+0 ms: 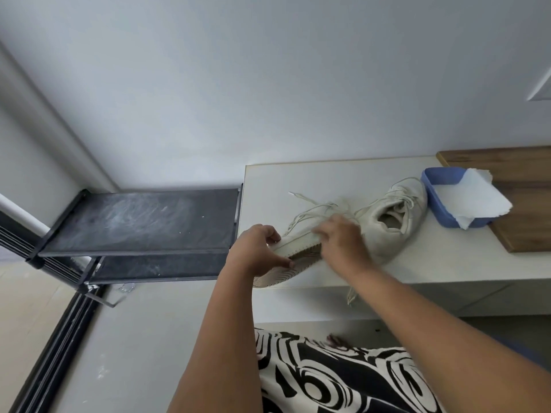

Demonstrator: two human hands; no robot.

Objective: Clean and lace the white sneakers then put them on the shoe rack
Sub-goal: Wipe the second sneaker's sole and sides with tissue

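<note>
- White near sneaker (293, 248), tipped sole-outward at the counter (328, 177) edge, is being gripped at its toe by the left hand (256, 251).
- Right hand (340, 242) is being pressed on its side; blurred, contents indeterminable.
- Cleaning judged underway; lacing, then the shoe rack (140, 222), is being awaited.
- Second sneaker (393, 216) is lying just beyond.

Both hands meet on a tilted sneaker (293, 248) at the table's (328, 177) near left corner, the left hand (258, 248) gripping its toe end and the right hand (340, 239) blurred over its middle. Beyond the hands, loose laces (310, 208) sprawl across the tabletop. Just right of the right hand stands the second sneaker (393, 216), with a blue tub (441, 216) of paper touching its far side. Left of the left hand, the shoe rack's (140, 222) dark top shelf lies bare, and the floor gap below it is open.
</note>
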